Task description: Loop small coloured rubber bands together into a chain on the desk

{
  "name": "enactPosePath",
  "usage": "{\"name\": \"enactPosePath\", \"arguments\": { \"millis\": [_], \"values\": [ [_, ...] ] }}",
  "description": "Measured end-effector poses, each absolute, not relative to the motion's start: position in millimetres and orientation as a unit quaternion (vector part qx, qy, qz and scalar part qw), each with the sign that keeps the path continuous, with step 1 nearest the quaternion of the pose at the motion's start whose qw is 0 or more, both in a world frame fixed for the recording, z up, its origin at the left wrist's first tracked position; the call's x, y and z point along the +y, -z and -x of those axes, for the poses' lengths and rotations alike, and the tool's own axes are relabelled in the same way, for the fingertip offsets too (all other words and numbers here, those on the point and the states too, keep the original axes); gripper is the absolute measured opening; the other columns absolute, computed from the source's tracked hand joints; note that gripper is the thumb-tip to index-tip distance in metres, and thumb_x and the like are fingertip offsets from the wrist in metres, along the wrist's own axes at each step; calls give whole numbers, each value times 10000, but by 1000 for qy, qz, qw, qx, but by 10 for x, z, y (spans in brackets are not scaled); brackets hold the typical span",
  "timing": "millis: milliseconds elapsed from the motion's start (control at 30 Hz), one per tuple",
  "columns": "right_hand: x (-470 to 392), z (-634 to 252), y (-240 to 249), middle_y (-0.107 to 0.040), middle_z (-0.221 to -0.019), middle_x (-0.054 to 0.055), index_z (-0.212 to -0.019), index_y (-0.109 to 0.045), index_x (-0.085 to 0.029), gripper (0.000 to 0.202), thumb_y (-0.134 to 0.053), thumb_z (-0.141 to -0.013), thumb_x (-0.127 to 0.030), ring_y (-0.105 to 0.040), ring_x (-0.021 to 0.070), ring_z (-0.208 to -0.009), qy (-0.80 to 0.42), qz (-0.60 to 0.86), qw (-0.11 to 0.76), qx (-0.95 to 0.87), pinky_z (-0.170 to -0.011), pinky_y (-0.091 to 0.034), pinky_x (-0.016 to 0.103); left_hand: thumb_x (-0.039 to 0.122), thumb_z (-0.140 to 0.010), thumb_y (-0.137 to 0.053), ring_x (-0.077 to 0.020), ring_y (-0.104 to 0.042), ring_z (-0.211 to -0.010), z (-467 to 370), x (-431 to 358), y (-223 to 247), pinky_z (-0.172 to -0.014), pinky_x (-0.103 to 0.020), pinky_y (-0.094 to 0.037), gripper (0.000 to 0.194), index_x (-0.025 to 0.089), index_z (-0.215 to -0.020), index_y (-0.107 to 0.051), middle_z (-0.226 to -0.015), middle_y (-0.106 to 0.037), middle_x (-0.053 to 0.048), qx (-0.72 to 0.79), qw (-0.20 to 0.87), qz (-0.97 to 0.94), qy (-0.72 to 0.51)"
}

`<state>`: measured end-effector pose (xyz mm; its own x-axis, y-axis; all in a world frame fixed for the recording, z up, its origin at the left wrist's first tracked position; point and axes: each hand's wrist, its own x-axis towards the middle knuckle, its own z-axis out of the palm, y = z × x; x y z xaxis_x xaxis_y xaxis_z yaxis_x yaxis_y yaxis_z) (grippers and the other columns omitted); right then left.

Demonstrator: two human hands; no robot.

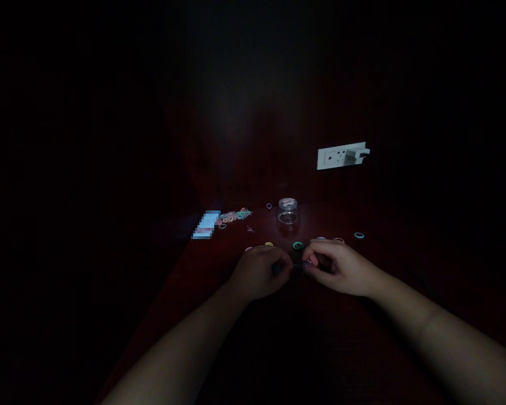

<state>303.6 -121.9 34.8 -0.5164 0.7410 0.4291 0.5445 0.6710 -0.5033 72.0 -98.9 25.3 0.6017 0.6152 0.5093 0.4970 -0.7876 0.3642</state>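
Note:
My left hand (263, 271) is closed, thumb and fingertips pinching one end of a thin stretched band (297, 265), which looks like a hair tie. The band runs across a short gap to my right hand (337, 267). There, the thumb and index finger are closed on a small shiny bundle (307, 264), seemingly the band's other end; darkness hides its exact form. Just beyond my hands lie small coloured hair ties: a green one (298, 246), a yellow one (269, 244), and pink and bluish ones partly covered by my hands.
A clear lidded jar (288, 214) stands at the back of the dark red table (219, 264). Left of it are a pile of colourful hair ties (236, 216) and a lit phone (206, 225). A blue hair tie (359, 235) lies at right. A wall socket (341, 156) holds a plug.

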Motion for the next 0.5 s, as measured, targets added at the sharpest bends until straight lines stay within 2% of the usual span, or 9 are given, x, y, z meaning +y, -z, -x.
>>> {"name": "enactPosePath", "arguments": {
  "millis": [67,133,200,500],
  "values": [
    [-1223,-3014,-339,-566,-745,-5,-910,-617,-192,68,-646,-854,-216,-537,134,-651,-163,368,317,-859,-608,-417,258,235,-842,-629,-150,-655,-739,-725,-991,-259,-682,-289,-502,46,218,-862,-668,-820,-723,13,305,96,-891,-323],
    [-1221,-3004,-330,-568,-747,1,-883,-628,-193,24,-611,-886,-210,-548,139,-676,-163,358,315,-864,-634,-427,263,224,-836,-628,-147,-654,-723,-733,-994,-267,-678,-288,-499,44,215,-849,-668,-809,-724,14,296,99,-893,-325],
    [-1215,-3008,-324,-574,-746,6,-854,-636,-197,86,-571,-911,-191,-552,141,-685,-157,356,311,-867,-648,-427,267,208,-825,-630,-146,-656,-714,-739,-994,-274,-681,-291,-500,43,214,-842,-669,-808,-726,15,292,99,-895,-321],
    [-1180,-3069,-304,-598,-725,5,-810,-611,-193,99,-577,-901,-178,-544,140,-653,-142,375,293,-868,-624,-405,262,195,-817,-635,-144,-663,-750,-711,-972,-253,-706,-279,-503,56,218,-849,-675,-841,-732,20,300,97,-898,-307]
  ]
}}
